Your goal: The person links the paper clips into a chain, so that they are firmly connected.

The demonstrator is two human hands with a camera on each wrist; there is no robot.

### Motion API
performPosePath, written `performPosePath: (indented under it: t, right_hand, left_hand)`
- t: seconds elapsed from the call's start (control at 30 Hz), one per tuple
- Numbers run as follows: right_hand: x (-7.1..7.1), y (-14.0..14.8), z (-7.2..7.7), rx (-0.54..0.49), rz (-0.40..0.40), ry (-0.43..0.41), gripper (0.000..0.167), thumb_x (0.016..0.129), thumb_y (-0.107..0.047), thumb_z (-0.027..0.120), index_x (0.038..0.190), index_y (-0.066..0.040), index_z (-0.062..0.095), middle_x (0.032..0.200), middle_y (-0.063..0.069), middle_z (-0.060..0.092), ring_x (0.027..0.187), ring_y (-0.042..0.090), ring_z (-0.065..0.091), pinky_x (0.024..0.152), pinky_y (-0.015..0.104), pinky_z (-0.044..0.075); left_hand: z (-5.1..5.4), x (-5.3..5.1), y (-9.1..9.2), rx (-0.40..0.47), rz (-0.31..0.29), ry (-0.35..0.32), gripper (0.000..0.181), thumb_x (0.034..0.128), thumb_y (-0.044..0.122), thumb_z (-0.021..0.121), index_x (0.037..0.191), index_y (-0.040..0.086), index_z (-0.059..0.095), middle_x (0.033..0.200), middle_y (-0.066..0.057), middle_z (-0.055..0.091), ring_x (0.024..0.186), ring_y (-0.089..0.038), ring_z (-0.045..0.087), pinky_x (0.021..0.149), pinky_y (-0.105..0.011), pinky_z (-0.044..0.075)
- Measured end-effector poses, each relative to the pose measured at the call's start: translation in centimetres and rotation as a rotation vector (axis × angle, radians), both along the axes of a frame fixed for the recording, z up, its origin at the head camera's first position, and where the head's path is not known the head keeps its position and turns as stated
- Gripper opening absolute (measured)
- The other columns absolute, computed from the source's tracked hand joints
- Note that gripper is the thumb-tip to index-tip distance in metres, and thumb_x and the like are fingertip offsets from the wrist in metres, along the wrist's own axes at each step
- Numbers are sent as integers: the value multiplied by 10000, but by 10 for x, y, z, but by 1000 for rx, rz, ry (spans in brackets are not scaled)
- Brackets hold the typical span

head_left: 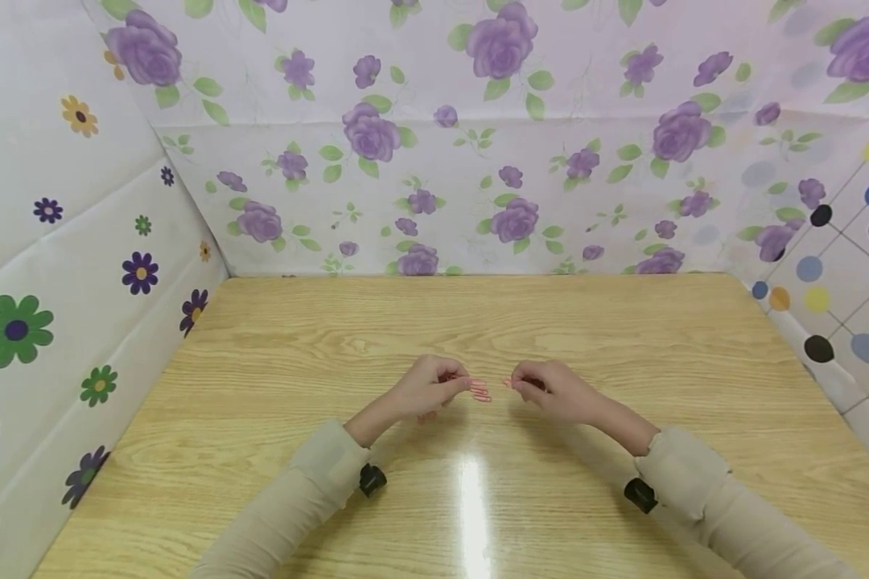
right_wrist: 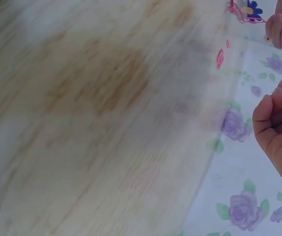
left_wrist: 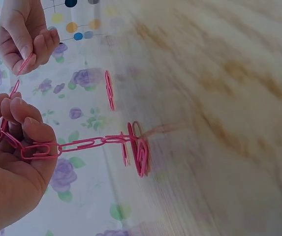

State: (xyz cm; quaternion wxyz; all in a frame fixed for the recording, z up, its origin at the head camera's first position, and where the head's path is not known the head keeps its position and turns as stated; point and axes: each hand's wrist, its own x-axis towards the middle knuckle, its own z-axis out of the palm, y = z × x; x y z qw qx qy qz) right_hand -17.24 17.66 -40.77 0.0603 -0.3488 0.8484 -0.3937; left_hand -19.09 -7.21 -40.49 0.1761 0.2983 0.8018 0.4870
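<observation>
Currently, joining appears in hand: left fingers grip a pink clip chain trailing from them; right fingers pinch a pink paper clip, its opening unclear. Next move presumably calls for aligning both ends.

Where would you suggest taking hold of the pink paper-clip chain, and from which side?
Probably by a link between the left hand and the bunched links: there the pink paper-clip chain runs in single file, uncovered. I would come from the side of the right hand, which looks unobstructed.
</observation>
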Motion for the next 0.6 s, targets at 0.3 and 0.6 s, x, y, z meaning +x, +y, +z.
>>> performPosePath:
  t: [0.3, 0.6]
  right_hand:
    - [3, -9, 4, 4, -60, 205, 68, 888, -32, 566, 835, -40, 609, 669, 12, 580, 526, 19, 443, 472, 213, 410]
    - [6, -19, 4, -22, -84, 299, 67, 863, -42, 601, 803, -70, 606, 640, -18, 555, 514, 4, 404, 470, 205, 389]
  left_hand:
    - [4, 1, 4, -7, 3, -22, 234, 949, 151, 487, 937, -42, 618, 518, 1, 417, 332, -89, 286, 299, -242, 276]
    - [3, 3, 8, 22, 11, -49, 222, 960, 122, 460, 871, -34, 591, 539, -12, 427, 326, -67, 267, 303, -241, 254]
